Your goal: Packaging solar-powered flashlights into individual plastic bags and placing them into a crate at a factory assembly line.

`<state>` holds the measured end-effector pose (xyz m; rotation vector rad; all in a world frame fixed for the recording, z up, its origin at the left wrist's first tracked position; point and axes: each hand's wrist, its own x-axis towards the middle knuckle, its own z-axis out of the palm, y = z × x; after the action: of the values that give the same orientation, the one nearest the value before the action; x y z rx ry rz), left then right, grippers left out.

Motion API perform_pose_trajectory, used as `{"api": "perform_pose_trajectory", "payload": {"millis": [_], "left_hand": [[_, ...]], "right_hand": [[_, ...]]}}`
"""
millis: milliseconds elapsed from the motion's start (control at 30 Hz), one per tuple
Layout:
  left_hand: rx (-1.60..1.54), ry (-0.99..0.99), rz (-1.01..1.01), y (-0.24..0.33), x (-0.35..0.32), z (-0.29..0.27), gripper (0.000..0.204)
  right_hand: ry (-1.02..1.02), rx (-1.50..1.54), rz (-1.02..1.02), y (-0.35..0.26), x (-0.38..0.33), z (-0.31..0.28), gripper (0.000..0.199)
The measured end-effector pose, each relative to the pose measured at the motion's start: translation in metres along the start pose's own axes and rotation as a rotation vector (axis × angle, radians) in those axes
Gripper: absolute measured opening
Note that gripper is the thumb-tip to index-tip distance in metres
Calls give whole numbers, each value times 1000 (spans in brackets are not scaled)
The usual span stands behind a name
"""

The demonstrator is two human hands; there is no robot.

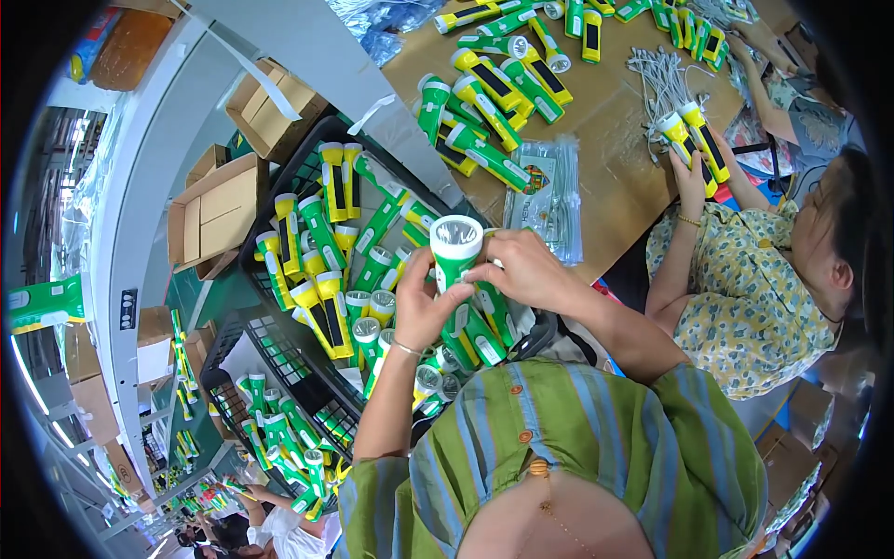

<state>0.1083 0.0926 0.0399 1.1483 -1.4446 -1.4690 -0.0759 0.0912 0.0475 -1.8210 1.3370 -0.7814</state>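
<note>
Upright in front of my chest is a green flashlight [456,240] with a white head, its clear lens and reflector facing up. My left hand [424,312] wraps round its body from the left. From the right, the thumb and fingers of my right hand [529,270] close on its side just below the head; parts of the body are hidden behind them. Beneath both hands, a black plastic crate [250,253] holds many green and yellow flashlights, some standing lens up, others lying tilted. The yellow ones [332,312] show dark panels along their sides.
A brown table [605,140] ahead carries piled flashlights [494,84], white cables [652,79] and clear plastic bags [556,210]. At the right, a co-worker [745,289] holds two yellow flashlights [703,144]. Open cardboard boxes [216,214] and a grey metal frame [158,130] stand left.
</note>
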Motion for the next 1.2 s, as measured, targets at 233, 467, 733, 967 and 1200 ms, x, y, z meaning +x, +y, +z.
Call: {"api": "perform_pose_trajectory", "payload": {"millis": [233,467,733,967,1200], "left_hand": [[-169,-213,-172,22,25,11,47],[510,31,-31,-3,94,78,46],[317,719,-122,-113,286,86,47],[728,291,544,-48,205,114,63],[904,210,311,-54,-24,-58,17]], "right_hand": [[-260,129,-68,16,-9,-39,21],[253,-66,16,46,-20,-47,12],[327,112,127,110,-52,-44,6],[346,174,227,109,-41,-42,5],[279,141,143,69,-38,-37,11]]}}
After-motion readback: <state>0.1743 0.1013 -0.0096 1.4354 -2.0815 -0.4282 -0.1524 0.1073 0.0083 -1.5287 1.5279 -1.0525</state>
